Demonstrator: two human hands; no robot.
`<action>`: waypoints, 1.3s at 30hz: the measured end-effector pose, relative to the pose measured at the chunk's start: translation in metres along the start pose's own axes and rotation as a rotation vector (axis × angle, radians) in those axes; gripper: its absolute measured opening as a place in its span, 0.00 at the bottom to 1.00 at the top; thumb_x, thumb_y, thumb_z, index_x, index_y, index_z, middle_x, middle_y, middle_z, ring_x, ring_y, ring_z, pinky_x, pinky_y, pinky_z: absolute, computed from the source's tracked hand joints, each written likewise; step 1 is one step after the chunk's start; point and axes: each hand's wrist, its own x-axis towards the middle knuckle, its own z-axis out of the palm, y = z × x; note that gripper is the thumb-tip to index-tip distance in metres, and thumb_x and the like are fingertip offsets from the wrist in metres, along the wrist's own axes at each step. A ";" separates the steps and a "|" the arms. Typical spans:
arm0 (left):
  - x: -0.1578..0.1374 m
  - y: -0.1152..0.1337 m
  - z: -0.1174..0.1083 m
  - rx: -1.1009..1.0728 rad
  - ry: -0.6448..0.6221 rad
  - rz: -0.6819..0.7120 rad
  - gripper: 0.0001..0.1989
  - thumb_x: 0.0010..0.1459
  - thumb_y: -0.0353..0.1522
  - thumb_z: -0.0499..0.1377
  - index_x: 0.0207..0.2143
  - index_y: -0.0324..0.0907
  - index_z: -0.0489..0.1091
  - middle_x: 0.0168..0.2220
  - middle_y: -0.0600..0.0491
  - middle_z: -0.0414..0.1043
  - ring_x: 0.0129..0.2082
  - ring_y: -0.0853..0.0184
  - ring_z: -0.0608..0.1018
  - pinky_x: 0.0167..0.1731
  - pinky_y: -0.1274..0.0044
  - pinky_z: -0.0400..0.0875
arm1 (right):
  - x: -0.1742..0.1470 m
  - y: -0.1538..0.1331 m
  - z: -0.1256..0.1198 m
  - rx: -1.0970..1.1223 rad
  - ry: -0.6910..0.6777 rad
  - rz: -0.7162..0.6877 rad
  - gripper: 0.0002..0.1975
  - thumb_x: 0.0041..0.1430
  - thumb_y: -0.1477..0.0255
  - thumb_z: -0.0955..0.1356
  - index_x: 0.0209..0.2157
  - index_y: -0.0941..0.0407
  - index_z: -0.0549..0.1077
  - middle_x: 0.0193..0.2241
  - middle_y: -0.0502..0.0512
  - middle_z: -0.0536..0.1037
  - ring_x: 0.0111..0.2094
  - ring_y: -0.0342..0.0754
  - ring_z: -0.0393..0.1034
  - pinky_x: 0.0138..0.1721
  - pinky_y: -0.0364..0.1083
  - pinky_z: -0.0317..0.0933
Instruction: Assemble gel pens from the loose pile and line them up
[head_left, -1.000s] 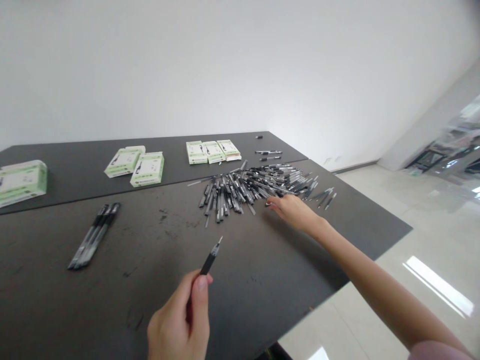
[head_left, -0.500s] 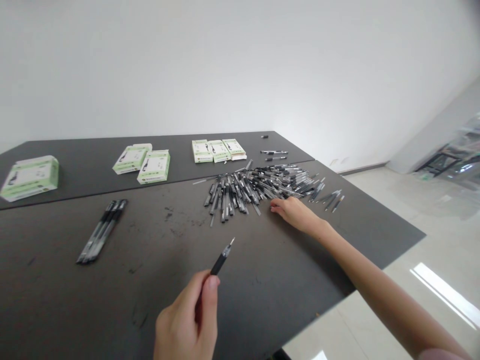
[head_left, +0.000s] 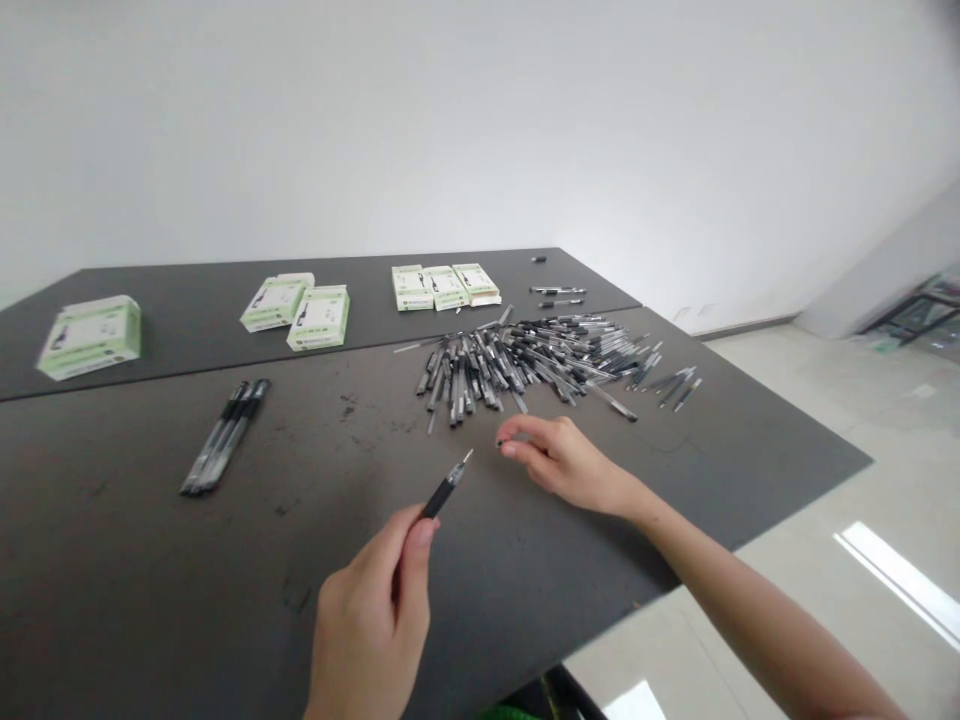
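The pen (head_left: 444, 490) sticks up from the left hand (head_left: 373, 625), its fingers clenched around it. The right hand (head_left: 568, 463) has come back from the pen pile (head_left: 525, 360), pinching something small and dark (maybe a cap) above the desk (head_left: 135, 580).

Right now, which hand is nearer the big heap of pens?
Right. The right hand hovers just in front of the pen heap, apart from it. The left hand, holding one pen, sits farther back toward the table's near edge.
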 end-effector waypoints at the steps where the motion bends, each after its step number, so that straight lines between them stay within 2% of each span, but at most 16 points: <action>1: 0.000 -0.001 0.000 0.010 -0.001 0.022 0.14 0.63 0.37 0.47 0.34 0.41 0.70 0.26 0.55 0.78 0.24 0.71 0.80 0.23 0.85 0.68 | -0.001 -0.004 0.002 0.066 -0.025 0.001 0.10 0.62 0.67 0.60 0.36 0.58 0.68 0.13 0.40 0.57 0.14 0.37 0.53 0.21 0.37 0.50; 6: -0.001 -0.007 0.003 0.068 0.007 0.136 0.14 0.62 0.37 0.48 0.35 0.40 0.71 0.28 0.53 0.78 0.23 0.70 0.79 0.23 0.84 0.69 | -0.004 -0.004 0.002 0.224 -0.075 0.009 0.11 0.63 0.67 0.58 0.33 0.59 0.65 0.12 0.40 0.57 0.14 0.36 0.53 0.20 0.36 0.50; 13: 0.000 -0.008 0.002 0.110 -0.046 0.220 0.13 0.62 0.35 0.49 0.36 0.39 0.71 0.27 0.52 0.78 0.22 0.70 0.79 0.23 0.83 0.70 | -0.007 -0.002 -0.003 0.132 -0.098 -0.144 0.09 0.63 0.72 0.58 0.33 0.59 0.66 0.16 0.43 0.61 0.16 0.36 0.55 0.22 0.36 0.51; 19: 0.001 -0.009 0.004 0.115 -0.058 0.230 0.14 0.62 0.36 0.48 0.36 0.40 0.71 0.28 0.52 0.78 0.22 0.70 0.79 0.24 0.83 0.71 | -0.010 -0.005 -0.008 0.111 -0.097 -0.233 0.11 0.64 0.71 0.58 0.33 0.59 0.68 0.18 0.45 0.64 0.18 0.36 0.55 0.24 0.36 0.51; 27: 0.001 -0.007 0.004 0.120 -0.100 0.234 0.15 0.63 0.36 0.47 0.35 0.39 0.72 0.27 0.52 0.78 0.22 0.69 0.79 0.23 0.81 0.71 | -0.011 -0.004 -0.011 0.079 -0.081 -0.248 0.12 0.64 0.70 0.58 0.32 0.59 0.69 0.18 0.45 0.65 0.17 0.36 0.54 0.23 0.36 0.50; 39: 0.002 -0.005 0.005 0.143 -0.144 0.230 0.17 0.63 0.36 0.46 0.35 0.40 0.72 0.27 0.52 0.78 0.20 0.70 0.78 0.21 0.82 0.70 | -0.014 -0.011 -0.014 0.036 -0.087 -0.267 0.12 0.64 0.70 0.58 0.32 0.59 0.70 0.22 0.48 0.71 0.18 0.36 0.58 0.24 0.37 0.50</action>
